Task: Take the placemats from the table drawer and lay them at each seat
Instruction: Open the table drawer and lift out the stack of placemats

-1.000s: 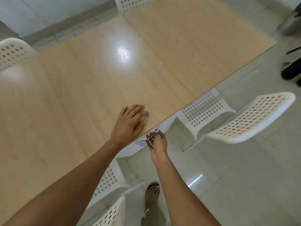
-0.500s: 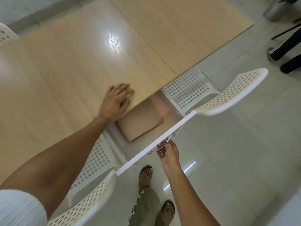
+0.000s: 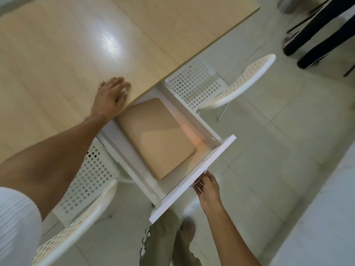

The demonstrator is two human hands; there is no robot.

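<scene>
Pale floor tiles [image 3: 269,150] run beneath a light wooden table [image 3: 67,54], whose white drawer [image 3: 207,129] stands pulled well out from the table's near edge. Inside the drawer lies a tan stack of placemats [image 3: 157,137], flat on the drawer floor, its far end just beneath the table edge and its near corner close to the drawer front. The left hand [image 3: 110,96] rests palm down on the table, right at the edge above the drawer's back end, fingers straight and holding nothing. The right hand [image 3: 206,189] is at the outer face of the drawer front, its fingers curled in a grip round a thin metal handle [image 3: 197,184], of which only a sliver shows. A white perforated chair [image 3: 230,89] stands to the right of the drawer, another perforated chair [image 3: 82,198] to its left, partly under the table. Below the drawer front are the person's olive trouser leg [image 3: 161,239] and a foot [image 3: 187,227]. Far from the drawer, at the upper right, stand someone's dark-clad legs [image 3: 317,35].
</scene>
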